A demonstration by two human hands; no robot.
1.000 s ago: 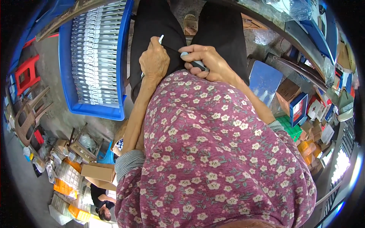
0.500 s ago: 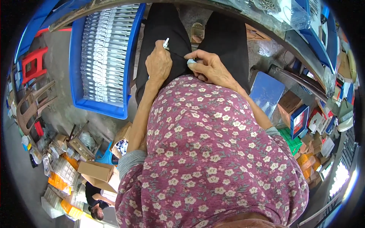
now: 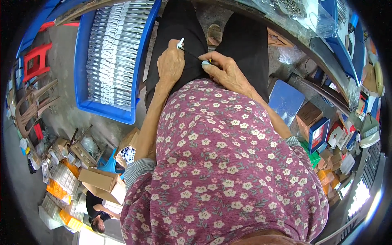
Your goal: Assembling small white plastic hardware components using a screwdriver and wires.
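Note:
My left hand [image 3: 170, 65] is closed around a small white plastic piece [image 3: 180, 43], whose narrow tip sticks up past the fingers above my dark trousers. To its right, my right hand [image 3: 226, 72] is closed in a pinch of thumb and forefinger. Something pale blue [image 3: 206, 63] shows at the thumb tip, with a speck of yellow beside it; whether it is a thumb covering or a held part I cannot make out. The hands stay apart, over my lap. Left of my legs, a blue bin [image 3: 134, 81] holds dense rows of slim metal-and-white pieces [image 3: 116, 53].
A worn workbench edge [image 3: 245, 12] runs across the top, bearing a plastic bag of small metal parts [image 3: 290, 7]. At right are a blue panel [image 3: 286, 98] and cardboard boxes [image 3: 309, 114]. A red stool [image 3: 36, 61], a brown chair [image 3: 30, 110] and another person [image 3: 98, 210] are at left.
My left hand has shifted up slightly, and the white piece in it has tilted. The right hand keeps nearly the same place, its lower fingers now less visible.

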